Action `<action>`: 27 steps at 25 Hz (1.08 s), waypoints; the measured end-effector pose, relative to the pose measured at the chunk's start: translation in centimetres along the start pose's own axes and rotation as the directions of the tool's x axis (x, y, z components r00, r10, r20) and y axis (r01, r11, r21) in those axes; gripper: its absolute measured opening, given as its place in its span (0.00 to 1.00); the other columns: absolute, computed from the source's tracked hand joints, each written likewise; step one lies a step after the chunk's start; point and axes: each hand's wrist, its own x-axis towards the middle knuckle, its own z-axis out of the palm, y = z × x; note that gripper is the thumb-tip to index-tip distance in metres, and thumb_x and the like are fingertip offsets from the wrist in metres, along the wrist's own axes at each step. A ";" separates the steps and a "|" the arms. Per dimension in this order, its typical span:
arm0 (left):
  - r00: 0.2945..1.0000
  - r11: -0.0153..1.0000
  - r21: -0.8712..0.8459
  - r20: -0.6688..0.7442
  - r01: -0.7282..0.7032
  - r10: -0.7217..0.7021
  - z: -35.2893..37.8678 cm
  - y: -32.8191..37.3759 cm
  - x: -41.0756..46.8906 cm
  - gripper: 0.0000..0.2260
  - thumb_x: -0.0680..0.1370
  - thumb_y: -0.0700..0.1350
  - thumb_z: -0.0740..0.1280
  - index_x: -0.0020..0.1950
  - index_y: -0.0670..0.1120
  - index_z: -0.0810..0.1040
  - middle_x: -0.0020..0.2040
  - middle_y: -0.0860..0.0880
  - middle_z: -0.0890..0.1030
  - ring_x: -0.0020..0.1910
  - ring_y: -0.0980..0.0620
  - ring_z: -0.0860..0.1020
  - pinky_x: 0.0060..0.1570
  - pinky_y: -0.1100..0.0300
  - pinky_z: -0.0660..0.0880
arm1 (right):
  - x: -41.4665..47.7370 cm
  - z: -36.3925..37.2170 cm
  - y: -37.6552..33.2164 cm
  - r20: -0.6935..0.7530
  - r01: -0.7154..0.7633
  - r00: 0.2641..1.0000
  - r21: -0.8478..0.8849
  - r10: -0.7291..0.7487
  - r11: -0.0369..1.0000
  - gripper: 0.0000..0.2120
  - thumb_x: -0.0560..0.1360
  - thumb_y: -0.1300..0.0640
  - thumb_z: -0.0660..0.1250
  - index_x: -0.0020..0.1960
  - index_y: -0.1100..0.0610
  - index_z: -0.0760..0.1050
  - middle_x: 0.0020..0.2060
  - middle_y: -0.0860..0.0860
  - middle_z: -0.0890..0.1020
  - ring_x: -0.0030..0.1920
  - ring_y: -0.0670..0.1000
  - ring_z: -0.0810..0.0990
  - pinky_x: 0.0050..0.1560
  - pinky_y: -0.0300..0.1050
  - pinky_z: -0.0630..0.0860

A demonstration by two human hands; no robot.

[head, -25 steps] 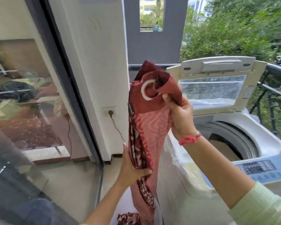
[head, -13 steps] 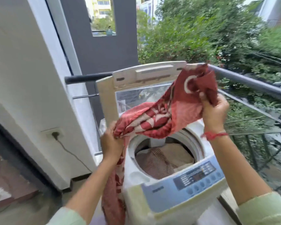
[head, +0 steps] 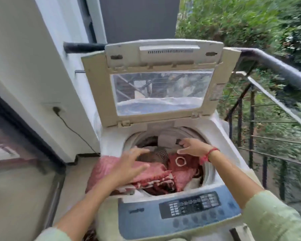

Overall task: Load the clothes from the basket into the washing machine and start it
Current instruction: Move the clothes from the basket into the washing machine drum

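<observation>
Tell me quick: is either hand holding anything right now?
Left hand: open, fingers spread over the red cloth, gripping nothing.
Right hand: open over the drum, holding nothing.

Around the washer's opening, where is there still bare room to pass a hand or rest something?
Bare white deck lies right of the drum, and a strip rear left below the open lid. The front-left rim is crowded: the red cloth drapes over it under the left hand; clothes fill the drum.
</observation>
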 end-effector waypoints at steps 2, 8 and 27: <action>0.928 0.995 -0.038 -0.361 0.089 -0.097 -3.4 -4.4 -3.7 0.24 0.72 0.52 0.65 0.68 0.53 0.68 0.66 0.53 0.69 0.66 0.53 0.67 0.64 0.55 0.64 | 0.8 1.3 -5.2 0.005 0.179 0.984 0.030 -0.179 0.983 0.31 0.73 0.45 0.69 0.70 0.59 0.67 0.67 0.55 0.73 0.67 0.54 0.71 0.65 0.43 0.67; 0.804 0.768 0.319 0.030 0.556 -0.594 -3.2 -18.4 -11.8 0.57 0.65 0.60 0.74 0.75 0.48 0.32 0.76 0.47 0.35 0.75 0.43 0.36 0.73 0.45 0.49 | 0.6 11.6 -23.1 0.205 0.541 0.836 -0.157 -0.509 0.826 0.52 0.65 0.33 0.70 0.77 0.50 0.45 0.77 0.53 0.46 0.76 0.58 0.46 0.74 0.62 0.51; 0.773 0.970 0.243 -0.611 -0.022 0.171 -1.4 4.2 2.2 0.16 0.68 0.41 0.67 0.55 0.48 0.80 0.48 0.50 0.82 0.45 0.52 0.78 0.50 0.56 0.70 | -6.5 -3.9 -4.7 -0.912 0.301 0.380 -0.035 -0.154 0.953 0.06 0.70 0.63 0.62 0.40 0.54 0.67 0.38 0.53 0.72 0.37 0.54 0.69 0.35 0.46 0.61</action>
